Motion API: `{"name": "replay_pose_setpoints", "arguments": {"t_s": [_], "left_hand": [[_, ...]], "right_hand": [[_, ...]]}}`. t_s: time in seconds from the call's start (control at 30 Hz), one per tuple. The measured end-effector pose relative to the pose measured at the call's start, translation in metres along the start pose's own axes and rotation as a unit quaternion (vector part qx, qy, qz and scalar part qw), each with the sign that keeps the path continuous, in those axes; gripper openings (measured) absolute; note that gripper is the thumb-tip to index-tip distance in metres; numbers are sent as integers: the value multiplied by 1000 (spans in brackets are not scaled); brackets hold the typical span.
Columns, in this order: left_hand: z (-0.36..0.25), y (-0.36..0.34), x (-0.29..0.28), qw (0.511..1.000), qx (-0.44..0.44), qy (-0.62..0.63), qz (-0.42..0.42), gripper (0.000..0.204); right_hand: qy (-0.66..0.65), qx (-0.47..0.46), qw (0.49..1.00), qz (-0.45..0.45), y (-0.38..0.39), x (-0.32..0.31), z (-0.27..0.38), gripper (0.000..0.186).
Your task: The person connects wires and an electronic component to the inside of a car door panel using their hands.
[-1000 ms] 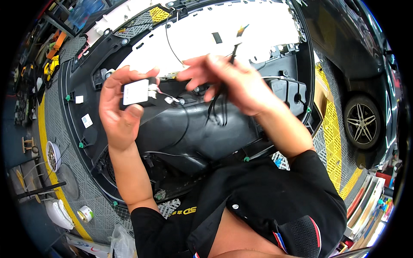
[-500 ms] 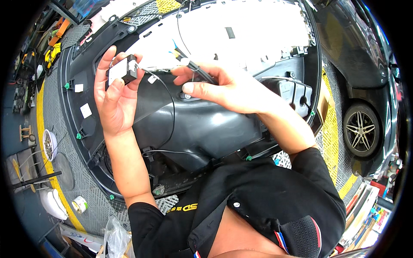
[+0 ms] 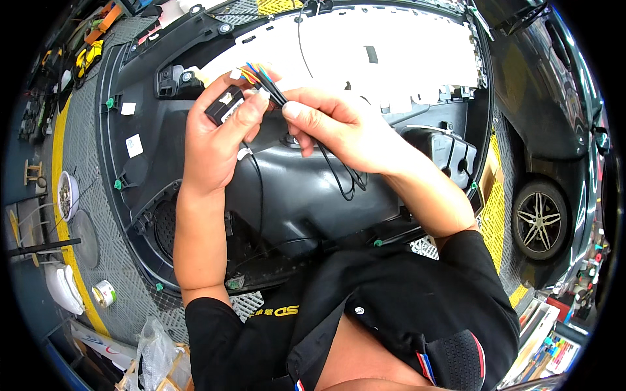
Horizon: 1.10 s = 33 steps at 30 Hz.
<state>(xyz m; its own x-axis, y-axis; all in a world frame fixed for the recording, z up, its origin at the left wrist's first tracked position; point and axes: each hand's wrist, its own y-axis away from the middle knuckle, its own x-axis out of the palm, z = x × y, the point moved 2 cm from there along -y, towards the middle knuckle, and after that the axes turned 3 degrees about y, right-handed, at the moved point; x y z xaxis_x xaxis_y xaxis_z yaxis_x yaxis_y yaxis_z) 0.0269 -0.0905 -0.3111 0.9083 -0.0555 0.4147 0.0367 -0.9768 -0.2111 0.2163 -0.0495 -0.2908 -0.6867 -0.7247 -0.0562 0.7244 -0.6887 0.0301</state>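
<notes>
Above a large black car door panel (image 3: 306,202) I hold two parts close together. My left hand (image 3: 212,153) is closed around a small black electronic box (image 3: 225,104) with a pale label. Its thumb and fingertips also reach the coloured wire ends (image 3: 250,75), where a white connector partly shows. Pinched in my right hand (image 3: 342,127) is a bundle of black cables (image 3: 276,96), and its loops hang below that hand. A thin black cable (image 3: 259,179) with a white tag drops beneath the left hand. Whether the connector sits in the box is hidden by the fingers.
White padding (image 3: 326,49) covers the panel's far part. A car with a spoked wheel (image 3: 540,217) stands at the right. On the left floor are a white bowl of small parts (image 3: 67,195) and a can (image 3: 104,294). Clear plastic wrapping (image 3: 155,352) lies at lower left.
My hands have come together: the left moved right with the box, turning it, and the right brought the cable bundle against it. The cable loops now hang below my right hand.
</notes>
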Motion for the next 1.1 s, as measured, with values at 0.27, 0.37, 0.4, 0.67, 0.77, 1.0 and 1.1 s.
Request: {"name": "replay_pose_setpoints", "arguments": {"t_s": [0.27, 0.37, 0.4, 0.67, 0.77, 1.0, 1.1], "left_hand": [[6, 3, 3, 1000, 3, 7, -26, 27], [8, 5, 5, 999, 11, -5, -38, 23], [9, 6, 9, 999, 21, -15, -45, 22], [11, 11, 25, 964, 138, -203, -99, 20], [-4, 16, 32, 910, 267, -309, -73, 17], [-30, 47, 58, 769, 476, -418, 78, 33], [-32, 51, 59, 732, 507, -438, 124, 33]], "right_hand": [[83, -107, 990, -43, -7, -10, -4, 36], [216, -93, 969, -83, 3, -8, 13, 35], [246, -78, 962, -85, 6, -7, 16, 34], [357, -77, 921, -132, 12, -17, 25, 22], [393, -164, 891, -156, 15, -20, 32, 17], [499, -304, 795, -163, 49, -7, 83, 17], [508, -330, 776, -173, 56, 0, 87, 24]]}}
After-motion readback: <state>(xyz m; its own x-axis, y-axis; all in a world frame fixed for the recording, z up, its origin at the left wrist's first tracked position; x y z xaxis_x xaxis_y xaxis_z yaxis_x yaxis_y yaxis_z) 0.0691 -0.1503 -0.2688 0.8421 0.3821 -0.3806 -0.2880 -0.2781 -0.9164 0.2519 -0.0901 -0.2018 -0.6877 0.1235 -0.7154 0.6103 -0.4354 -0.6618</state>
